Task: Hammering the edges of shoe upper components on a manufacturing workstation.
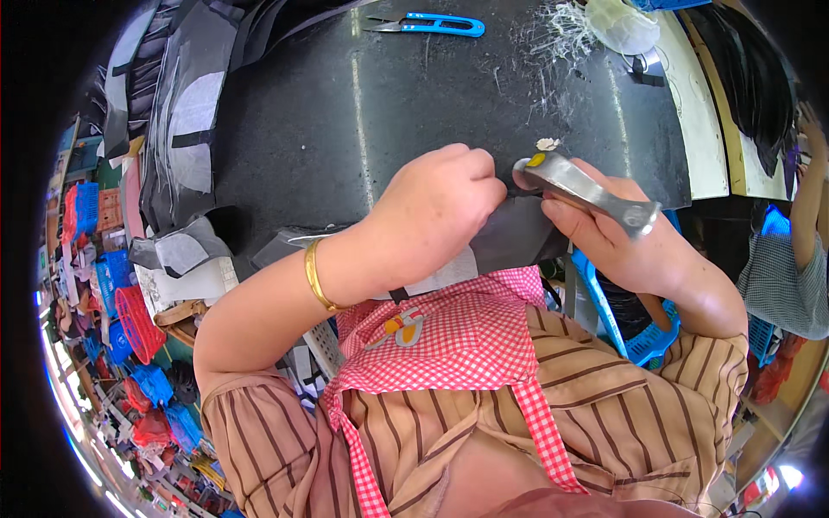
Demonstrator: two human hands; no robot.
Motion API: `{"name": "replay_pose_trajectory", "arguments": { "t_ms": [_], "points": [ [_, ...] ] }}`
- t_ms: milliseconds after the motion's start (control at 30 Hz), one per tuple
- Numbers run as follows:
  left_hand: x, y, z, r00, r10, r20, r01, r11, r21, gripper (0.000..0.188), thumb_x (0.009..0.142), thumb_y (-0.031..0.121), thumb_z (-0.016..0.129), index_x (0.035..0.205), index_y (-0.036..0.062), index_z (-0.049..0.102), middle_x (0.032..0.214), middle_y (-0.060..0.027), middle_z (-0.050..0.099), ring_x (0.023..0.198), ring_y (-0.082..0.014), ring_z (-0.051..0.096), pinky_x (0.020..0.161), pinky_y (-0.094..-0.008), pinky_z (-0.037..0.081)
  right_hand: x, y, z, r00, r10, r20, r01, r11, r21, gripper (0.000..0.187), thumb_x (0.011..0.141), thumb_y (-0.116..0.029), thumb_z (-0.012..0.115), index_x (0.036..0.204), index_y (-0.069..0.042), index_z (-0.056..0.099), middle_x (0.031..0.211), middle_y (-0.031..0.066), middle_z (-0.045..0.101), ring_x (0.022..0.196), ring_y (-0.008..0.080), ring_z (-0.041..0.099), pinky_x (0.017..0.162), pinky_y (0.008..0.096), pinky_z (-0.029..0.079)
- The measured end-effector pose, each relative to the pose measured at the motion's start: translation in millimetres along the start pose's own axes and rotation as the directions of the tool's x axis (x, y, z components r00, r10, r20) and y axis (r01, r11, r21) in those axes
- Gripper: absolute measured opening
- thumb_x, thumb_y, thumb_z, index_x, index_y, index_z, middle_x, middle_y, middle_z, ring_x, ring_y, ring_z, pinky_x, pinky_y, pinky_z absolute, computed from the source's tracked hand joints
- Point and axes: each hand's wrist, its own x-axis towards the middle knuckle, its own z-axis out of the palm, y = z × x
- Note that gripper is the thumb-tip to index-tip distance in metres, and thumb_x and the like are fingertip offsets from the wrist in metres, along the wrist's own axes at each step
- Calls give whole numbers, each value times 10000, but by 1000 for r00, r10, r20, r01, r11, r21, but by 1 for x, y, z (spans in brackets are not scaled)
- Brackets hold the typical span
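My left hand (449, 203) is closed, its fingers pinched at the edge of a dark, flexible sheet piece (515, 240). That piece lies along the near edge of the black work table (285, 129), with a pale patch below my wrist. My right hand (604, 229) grips a hammer, its metal head (587, 192) turned up and its round face close to my left fingers. The hammer's handle is mostly hidden by my hand. What exactly my left fingertips pinch cannot be seen.
Blue thread snips (445, 24) lie at the table's far side. White loose threads (561, 39) and a translucent bag-like item (622, 28) are at far right. Stacked dark pieces (194, 112) line the left. Below my right hand runs a blue bar (600, 302). Another person's arm (807, 198) shows at right.
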Motion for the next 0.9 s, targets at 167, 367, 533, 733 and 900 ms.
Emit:
{"name": "replay_pose_trajectory", "arguments": {
  "t_ms": [167,367,533,733,900],
  "points": [
    [-1,5,-4,998,-50,-38,51,998,27,174,708,30,707,878,22,675,865,-90,592,832,-286,595,726,-377,514,-2,3,6,992,-129,-12,128,987,-103,270,968,-219,601,950,10,460,681,266,594,699,486,598,588,501,465],
    [-11,18,-1,998,-56,-34,59,994,94,158,723,24,699,879,21,673,859,-95,583,834,-295,590,728,-387,511,4,-14,2,999,-44,10,45,995,-88,277,964,-218,594,914,23,468,685,277,586,713,490,597,614,527,466],
    [-17,13,-9,976,-209,-65,206,977,-48,163,736,33,697,896,18,673,864,-100,581,838,-298,592,732,-388,510,6,-7,9,993,-112,33,115,988,-104,284,967,-221,583,904,38,486,690,284,585,716,493,594,609,524,465],
    [-25,21,-9,998,-50,-26,53,993,102,183,742,58,719,917,38,673,874,-114,591,858,-316,601,734,-400,506,8,-30,8,990,20,138,-6,995,-97,278,982,-224,550,944,49,511,724,289,590,769,483,602,652,515,478],
    [-38,12,-12,979,-199,-48,199,980,-9,155,727,61,693,881,45,677,872,-88,588,817,-296,587,712,-383,503,11,-25,11,985,-154,79,162,982,-102,277,985,-217,548,954,56,513,774,283,592,773,481,603,664,516,479]
  ]
}}
